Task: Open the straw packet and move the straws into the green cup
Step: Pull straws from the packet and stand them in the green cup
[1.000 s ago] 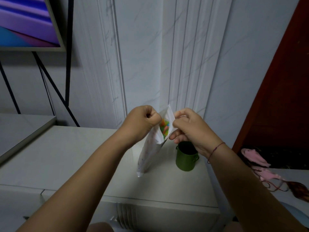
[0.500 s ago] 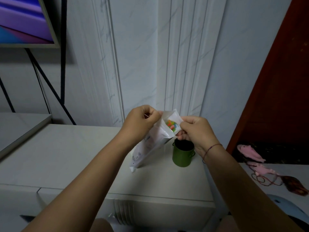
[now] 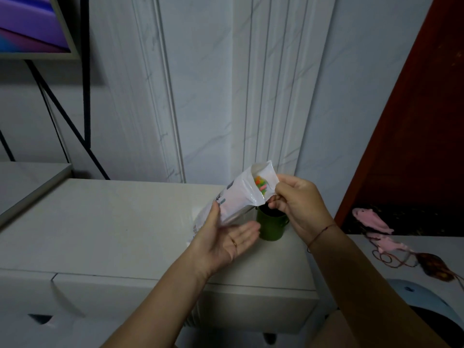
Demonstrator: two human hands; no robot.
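At the counter's (image 3: 120, 222) far right corner, beneath a pale marbled wall (image 3: 206, 96), we list one green cup (image 3: 271, 228), upright, its inside too dark to read. Held over it: one white straw packet (image 3: 236, 199), tilted, open mouth uppermost, coloured straws (image 3: 261, 186) showing inside. Our right hand (image 3: 298, 204) pinches the packet's mouth edge just above the cup. Our left hand (image 3: 226, 238) lies palm up, fingers straight, thumb against the packet's lower half. A screen (image 3: 30, 23) hangs upper left.
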